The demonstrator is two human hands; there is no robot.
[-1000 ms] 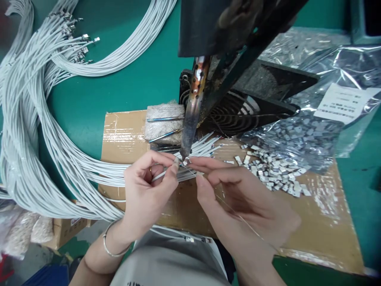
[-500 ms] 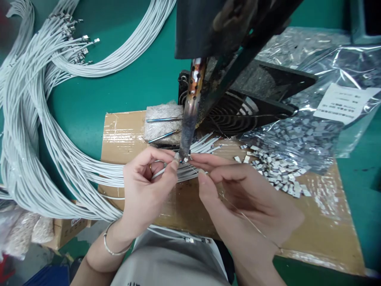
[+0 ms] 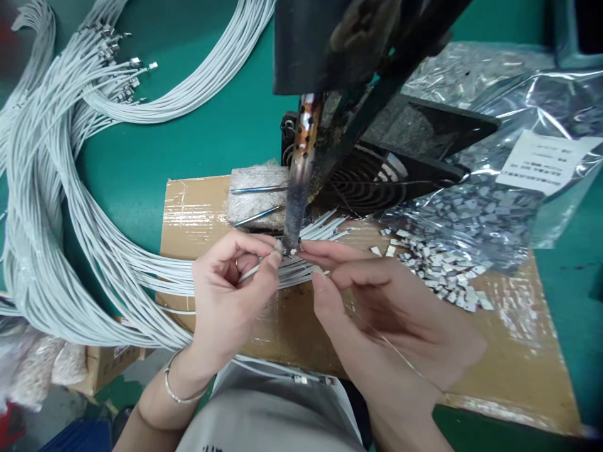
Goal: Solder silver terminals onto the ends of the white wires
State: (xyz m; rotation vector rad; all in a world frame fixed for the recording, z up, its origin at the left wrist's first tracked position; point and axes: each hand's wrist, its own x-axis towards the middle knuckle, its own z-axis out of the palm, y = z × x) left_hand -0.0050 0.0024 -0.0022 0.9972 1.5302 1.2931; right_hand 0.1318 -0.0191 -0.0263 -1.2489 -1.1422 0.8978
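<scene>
My left hand (image 3: pixel 226 295) pinches the end of a thin grey wire (image 3: pixel 257 271) between thumb and forefinger, right under the tip of a fixed soldering iron (image 3: pixel 296 194). My right hand (image 3: pixel 377 301) holds a thin strand of solder wire (image 3: pixel 391 345) and a tiny metal piece against the same spot. The fingertips of both hands almost meet below the iron tip. Several more grey wires (image 3: pixel 141 270) lie under my hands on a cardboard sheet (image 3: pixel 198 213).
A big bundle of grey wires (image 3: pixel 42 207) loops over the green table on the left. A black fan (image 3: pixel 367 182) stands behind the iron. Small metal terminals (image 3: pixel 443 270) spill from a plastic bag (image 3: pixel 518 188) on the right. A wire-wool pad (image 3: pixel 257 194) holds two spare tips.
Both hands have shifted slightly up and left, closer under the iron tip; the grips are the same.
</scene>
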